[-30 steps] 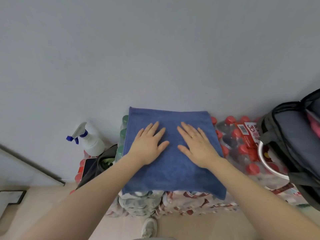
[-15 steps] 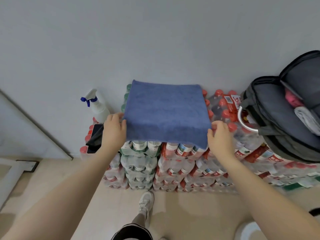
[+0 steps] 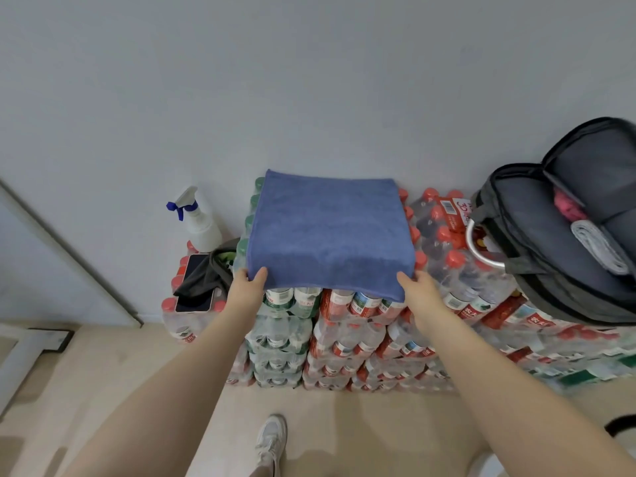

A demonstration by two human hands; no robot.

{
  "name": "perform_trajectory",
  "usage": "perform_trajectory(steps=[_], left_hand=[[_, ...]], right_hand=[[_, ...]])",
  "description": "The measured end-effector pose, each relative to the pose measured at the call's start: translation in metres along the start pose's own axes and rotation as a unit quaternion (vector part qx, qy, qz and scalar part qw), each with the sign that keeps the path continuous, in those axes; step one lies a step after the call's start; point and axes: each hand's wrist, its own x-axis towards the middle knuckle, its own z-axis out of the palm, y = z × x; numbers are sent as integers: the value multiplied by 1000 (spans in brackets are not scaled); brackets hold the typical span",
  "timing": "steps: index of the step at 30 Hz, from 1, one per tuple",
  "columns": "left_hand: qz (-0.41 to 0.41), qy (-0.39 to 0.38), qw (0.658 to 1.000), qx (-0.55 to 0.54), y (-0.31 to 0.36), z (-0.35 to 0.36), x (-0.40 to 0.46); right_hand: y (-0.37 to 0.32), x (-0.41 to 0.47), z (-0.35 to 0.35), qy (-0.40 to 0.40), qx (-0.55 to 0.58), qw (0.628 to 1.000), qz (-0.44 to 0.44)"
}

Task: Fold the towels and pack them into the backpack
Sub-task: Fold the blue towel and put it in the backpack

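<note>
With the left hand (image 3: pixel 246 285) and right hand (image 3: pixel 418 287) each pinching 1 near corner of the folded towel (image 3: pixel 330 232), its layers risk slipping apart on the lift toward the backpack (image 3: pixel 537 235).

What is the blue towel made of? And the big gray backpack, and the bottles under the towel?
The blue towel looks like soft, fuzzy cloth, maybe microfiber: matte, with a stitched edge. The backpack looks like woven gray fabric, probably nylon, with dark zipper edging. The bottles look like clear, shiny plastic with red or green caps, wrapped in glossy film.
</note>
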Motion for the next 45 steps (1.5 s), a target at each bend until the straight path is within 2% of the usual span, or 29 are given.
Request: perform_trajectory(steps=[2, 6, 9, 14, 18, 20, 22, 25, 28, 31, 34, 38, 42, 45], left_hand=[[5, -13, 999, -34, 3, -1, 2], [-20, -55, 982, -178, 1, -14, 4], [-7, -69, 977, -203, -1, -22, 1], [1, -61, 981, -185, 6, -25, -7], [47, -49, 984, -166, 9, -30, -19], [84, -113, 977, -161, 13, -34, -32], [108, -190, 963, -159, 17, -38, -45], [131, -240, 960, -66, 25, -46, -62], [181, -182, 961, 104, 32, -48, -68], [251, -71, 941, 218, 34, -48, -64], [307, -31, 928, 207, 42, -42, -60], [301, 22, 941, 156, 53, -39, -43], [263, -16, 962, 73, 67, -30, -20], [215, -28, 976, 31, 80, -23, 8]], right_hand=[[-5, 2, -3, -23, 13, 1000, 16], [-4, 2, -14, -53, 67, 995, 44], [1, -1, -24, -73, 60, 995, 42], [-1, -5, -29, -45, 90, 995, 25], [0, -13, -40, 0, 44, 998, -38], [1, -20, -48, -16, 40, 996, -82], [2, -27, -56, -37, 93, 989, -111], [1, -38, -66, -83, 198, 971, -109], [-1, -43, -71, -113, 195, 966, -127], [-3, -45, -70, -58, 124, 980, -147], [-9, -40, -66, -24, 102, 980, -171], [-19, -23, -59, 9, 67, 985, -158], [-38, -2, -46, 43, 44, 979, -193], [-59, 25, -38, 45, 57, 982, -176]])
